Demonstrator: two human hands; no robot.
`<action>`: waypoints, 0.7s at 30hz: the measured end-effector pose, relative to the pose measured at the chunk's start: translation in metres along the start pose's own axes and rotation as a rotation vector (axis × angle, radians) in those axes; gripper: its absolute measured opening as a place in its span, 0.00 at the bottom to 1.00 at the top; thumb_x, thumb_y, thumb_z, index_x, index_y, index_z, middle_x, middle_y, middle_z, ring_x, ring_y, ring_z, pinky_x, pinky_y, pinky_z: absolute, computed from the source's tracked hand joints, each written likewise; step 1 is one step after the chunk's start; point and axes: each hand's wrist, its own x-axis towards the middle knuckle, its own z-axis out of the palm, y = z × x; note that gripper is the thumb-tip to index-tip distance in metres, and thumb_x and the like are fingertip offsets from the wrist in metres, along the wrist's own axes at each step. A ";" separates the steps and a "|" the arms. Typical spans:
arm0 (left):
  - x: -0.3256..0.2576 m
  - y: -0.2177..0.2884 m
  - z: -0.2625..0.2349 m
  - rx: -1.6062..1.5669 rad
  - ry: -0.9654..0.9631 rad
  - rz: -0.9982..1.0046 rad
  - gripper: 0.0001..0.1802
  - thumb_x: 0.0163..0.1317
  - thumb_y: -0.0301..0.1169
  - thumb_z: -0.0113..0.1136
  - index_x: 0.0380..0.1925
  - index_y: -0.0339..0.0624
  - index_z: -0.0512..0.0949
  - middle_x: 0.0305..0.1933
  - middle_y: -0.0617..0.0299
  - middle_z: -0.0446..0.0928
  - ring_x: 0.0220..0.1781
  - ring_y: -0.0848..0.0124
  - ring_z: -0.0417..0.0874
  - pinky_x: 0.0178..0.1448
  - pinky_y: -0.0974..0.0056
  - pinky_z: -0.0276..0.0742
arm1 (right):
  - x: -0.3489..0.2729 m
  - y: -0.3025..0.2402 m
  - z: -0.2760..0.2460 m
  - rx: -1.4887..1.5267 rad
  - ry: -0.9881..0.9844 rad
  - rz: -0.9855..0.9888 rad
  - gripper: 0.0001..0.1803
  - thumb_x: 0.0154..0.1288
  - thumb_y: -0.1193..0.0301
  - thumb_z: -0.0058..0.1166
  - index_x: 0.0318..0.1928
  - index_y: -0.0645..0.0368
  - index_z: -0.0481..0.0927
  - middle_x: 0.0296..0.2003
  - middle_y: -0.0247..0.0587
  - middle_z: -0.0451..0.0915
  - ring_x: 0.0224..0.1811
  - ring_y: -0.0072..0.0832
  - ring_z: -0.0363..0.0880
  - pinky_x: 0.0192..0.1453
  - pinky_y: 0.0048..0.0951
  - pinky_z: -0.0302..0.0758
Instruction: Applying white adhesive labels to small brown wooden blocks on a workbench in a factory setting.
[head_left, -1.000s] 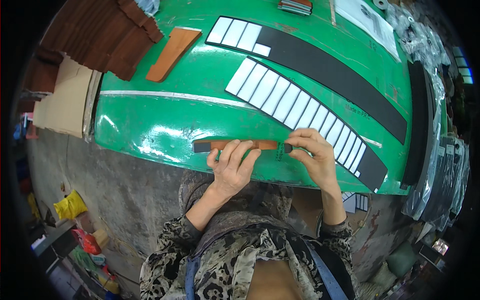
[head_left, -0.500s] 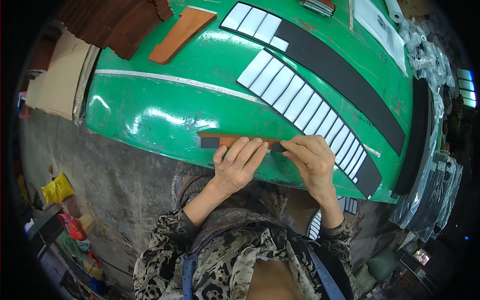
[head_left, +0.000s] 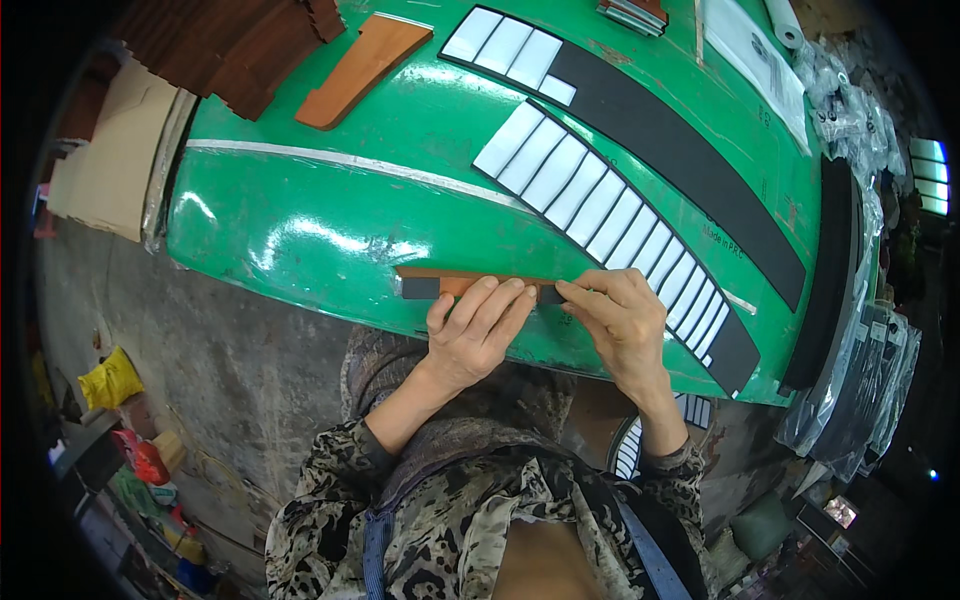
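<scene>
Two hands work on an orange-brown bracket-like piece (head_left: 418, 271) close along the near edge of a green tabletop (head_left: 300, 195).
The left hand (head_left: 472, 322) lays its fingers on the piece's middle, though whether they clasp or only press, I cannot tell; the right hand (head_left: 622, 318) pinches the dark grey pad (head_left: 551, 295) at the piece's right end between thumb and forefinger, while a matching grey pad (head_left: 420, 288) shows at its left end. Open green surface stretches leftward from the piece and beyond it to a pale tape line (head_left: 350, 158); room is tighter to its right, where a black strip with white panels (head_left: 612, 222) slants just beside the right hand. A longer black strip (head_left: 690, 168) and another orange-brown piece (head_left: 365, 72) lie farther beyond it.
</scene>
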 end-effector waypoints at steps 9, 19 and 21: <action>-0.002 0.001 -0.003 0.000 -0.008 -0.003 0.13 0.56 0.35 0.59 0.44 0.57 0.79 0.49 0.76 0.75 0.55 0.75 0.70 0.71 0.60 0.43 | -0.002 -0.002 0.001 0.004 0.004 0.000 0.17 0.40 0.78 0.66 0.36 0.55 0.83 0.31 0.31 0.78 0.31 0.28 0.73 0.32 0.27 0.72; 0.001 0.000 -0.002 0.010 0.000 0.005 0.13 0.56 0.35 0.59 0.44 0.56 0.79 0.49 0.75 0.75 0.55 0.75 0.70 0.70 0.59 0.43 | -0.002 -0.002 0.005 0.026 0.034 0.007 0.18 0.39 0.78 0.66 0.37 0.55 0.83 0.31 0.31 0.78 0.31 0.29 0.73 0.31 0.27 0.72; 0.000 0.001 -0.003 0.003 -0.015 -0.006 0.15 0.56 0.34 0.59 0.44 0.58 0.78 0.49 0.75 0.75 0.55 0.75 0.70 0.70 0.59 0.43 | -0.003 -0.001 0.006 0.014 0.042 0.003 0.18 0.39 0.78 0.66 0.37 0.55 0.83 0.31 0.32 0.78 0.31 0.29 0.73 0.31 0.28 0.72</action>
